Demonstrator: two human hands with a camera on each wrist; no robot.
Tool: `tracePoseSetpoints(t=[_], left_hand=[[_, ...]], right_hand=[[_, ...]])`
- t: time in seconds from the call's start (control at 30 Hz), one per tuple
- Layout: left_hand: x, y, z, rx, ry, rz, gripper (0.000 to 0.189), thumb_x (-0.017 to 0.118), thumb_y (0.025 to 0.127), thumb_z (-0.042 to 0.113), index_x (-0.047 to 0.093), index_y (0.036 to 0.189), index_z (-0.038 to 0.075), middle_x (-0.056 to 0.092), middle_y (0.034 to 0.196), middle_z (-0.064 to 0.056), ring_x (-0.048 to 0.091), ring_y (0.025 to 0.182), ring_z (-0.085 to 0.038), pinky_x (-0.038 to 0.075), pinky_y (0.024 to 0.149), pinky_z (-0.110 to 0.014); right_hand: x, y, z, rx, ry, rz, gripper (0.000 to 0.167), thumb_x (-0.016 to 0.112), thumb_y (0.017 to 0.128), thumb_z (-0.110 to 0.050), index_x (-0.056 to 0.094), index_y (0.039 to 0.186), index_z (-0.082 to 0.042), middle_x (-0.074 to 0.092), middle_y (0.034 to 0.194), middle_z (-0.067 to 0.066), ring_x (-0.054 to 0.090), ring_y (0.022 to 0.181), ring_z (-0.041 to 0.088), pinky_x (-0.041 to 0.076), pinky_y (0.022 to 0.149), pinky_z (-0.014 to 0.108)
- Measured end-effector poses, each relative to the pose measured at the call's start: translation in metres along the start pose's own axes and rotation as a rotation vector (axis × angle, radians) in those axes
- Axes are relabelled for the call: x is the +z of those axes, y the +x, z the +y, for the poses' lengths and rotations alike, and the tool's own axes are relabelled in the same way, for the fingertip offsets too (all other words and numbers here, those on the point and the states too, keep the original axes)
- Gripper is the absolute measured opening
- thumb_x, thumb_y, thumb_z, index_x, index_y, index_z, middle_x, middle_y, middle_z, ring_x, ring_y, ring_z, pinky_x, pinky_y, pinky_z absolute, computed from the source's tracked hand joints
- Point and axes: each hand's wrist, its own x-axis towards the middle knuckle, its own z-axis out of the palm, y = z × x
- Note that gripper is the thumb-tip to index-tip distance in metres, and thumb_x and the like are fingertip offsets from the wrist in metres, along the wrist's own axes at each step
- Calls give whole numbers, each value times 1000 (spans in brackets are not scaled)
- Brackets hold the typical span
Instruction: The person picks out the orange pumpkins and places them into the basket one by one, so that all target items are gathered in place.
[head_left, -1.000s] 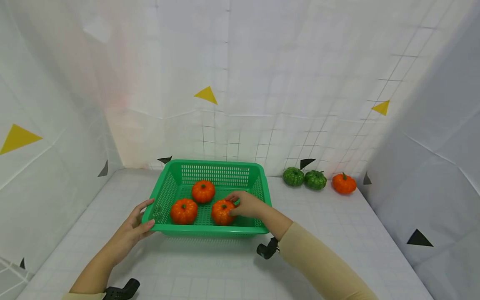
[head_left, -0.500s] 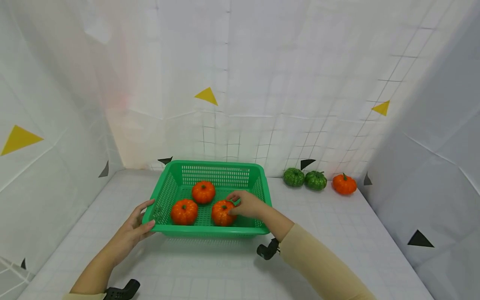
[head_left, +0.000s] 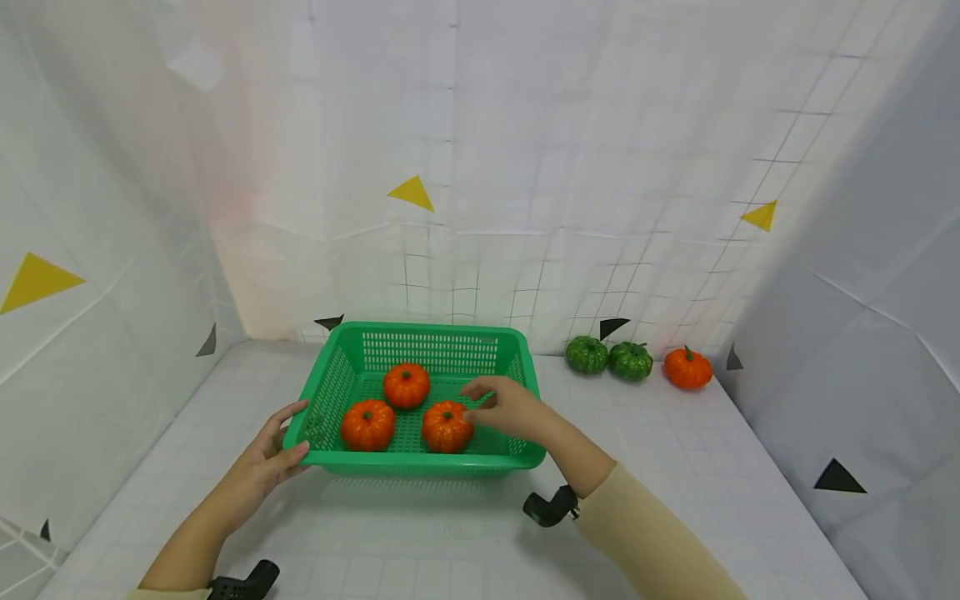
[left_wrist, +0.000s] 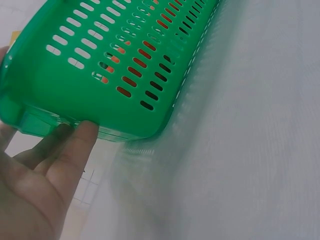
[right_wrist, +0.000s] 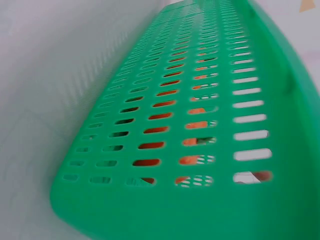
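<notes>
A green plastic basket [head_left: 431,461] with slotted walls holds three small orange pumpkins: one at front left [head_left: 367,426], one further back [head_left: 407,386] and one at front right [head_left: 447,427]. My left hand [head_left: 258,467] grips the basket's left end near the front corner, thumb at the rim. In the left wrist view, fingers [left_wrist: 75,155] of that hand lie against the outer wall. Over the basket's right side, my right hand [head_left: 517,410] hovers with relaxed fingers just right of the front-right pumpkin, holding nothing. The right wrist view shows mostly the basket's front wall [right_wrist: 150,205].
Two green pumpkins, one left [head_left: 587,355] and one right [head_left: 631,361], sit side by side near the back wall, right of the basket. Another orange pumpkin [head_left: 687,367] stands beyond them. White sheeting with yellow and black triangles encloses the white table [head_left: 420,542].
My right hand has let go of the front-right pumpkin and drawn back slightly up and to the right. The left hand and the basket have stayed in place.
</notes>
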Motion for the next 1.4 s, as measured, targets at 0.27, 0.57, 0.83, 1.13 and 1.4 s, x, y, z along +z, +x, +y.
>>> tracePoseSetpoints(t=[0.27,0.57,0.83,1.13,1.4], left_hand=[[0,0,0,-7,-2,7,66,50,106,16,11,160,19,27,149,-31,54,121,-13,49,94,-20],[1,0,0,-15,-5,14,67,51,106,17,12,160,19,26,150,-31,53,121,-12,49,94,-20],[1,0,0,-2,-8,4,66,49,106,16,11,160,19,27,149,-31,54,121,-12,49,94,-20],[1,0,1,-3,-1,9,66,50,106,17,12,160,18,27,149,-31,53,120,-11,49,94,-20],[1,0,1,3,3,2,67,50,106,16,11,160,18,25,150,-31,53,121,-10,49,94,-19]], right_hand=[[-8,-15,0,12,-28,41,28,70,96,-24,67,124,-18,64,130,7,61,110,25,55,84,38],[-21,-37,-3,5,-31,120,28,68,97,-29,67,124,-21,64,123,-3,62,106,20,55,82,37],[-30,-51,5,-3,-47,166,28,67,97,-32,67,123,-21,64,124,0,61,104,18,54,78,36],[-39,-67,16,14,-37,214,33,68,97,-32,67,125,-16,64,127,5,61,109,23,55,81,39],[-50,-81,26,55,-43,308,32,68,98,-29,67,124,-12,67,121,6,62,108,27,56,81,43]])
